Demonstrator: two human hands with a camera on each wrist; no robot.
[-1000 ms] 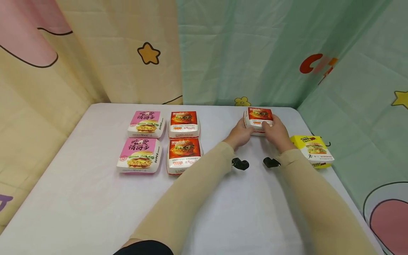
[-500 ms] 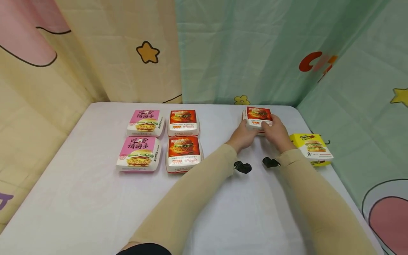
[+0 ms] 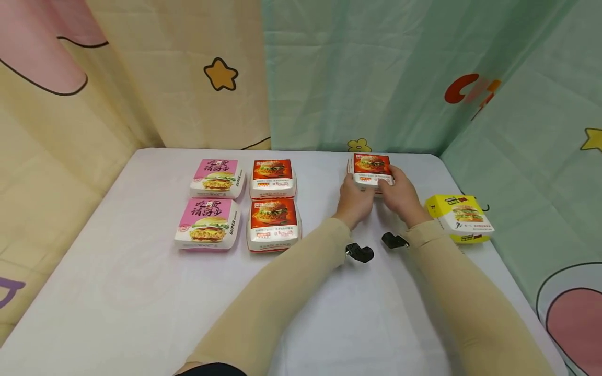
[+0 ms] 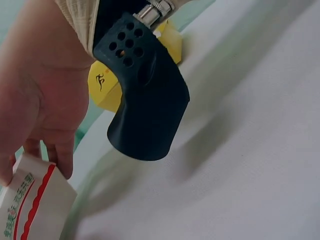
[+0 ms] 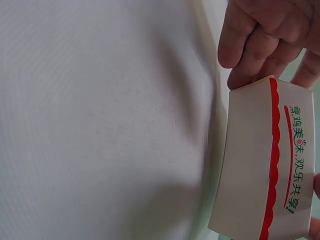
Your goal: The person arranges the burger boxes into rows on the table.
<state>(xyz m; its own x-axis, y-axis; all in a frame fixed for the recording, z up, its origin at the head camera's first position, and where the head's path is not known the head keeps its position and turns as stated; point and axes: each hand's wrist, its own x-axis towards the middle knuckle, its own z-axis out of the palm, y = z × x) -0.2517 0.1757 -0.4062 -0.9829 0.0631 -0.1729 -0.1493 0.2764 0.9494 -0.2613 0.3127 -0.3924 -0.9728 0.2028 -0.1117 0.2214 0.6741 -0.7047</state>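
Both hands hold one red-and-white burger box (image 3: pixel 371 166) near the back edge of the table, its burger picture facing up. My left hand (image 3: pixel 354 202) grips its left side, and my right hand (image 3: pixel 401 197) grips the right side with the thumb over the front of the lid. In the left wrist view the white side of the burger box (image 4: pixel 40 200) lies under the left fingers (image 4: pixel 62 155). The right wrist view shows the burger box (image 5: pixel 267 160) between fingertips at both ends, with the white table surface beyond it.
Two pink burger boxes (image 3: pixel 208 223) stand front to back at the left, beside two red burger boxes (image 3: pixel 274 224) in a matching column. A yellow burger box (image 3: pixel 463 219) sits at the right edge. Curtains (image 3: pixel 357 68) hang behind the white table (image 3: pixel 141 313).
The held burger box has moved a little to the left along the back of the table, both hands going with it. The other boxes stay where they were.
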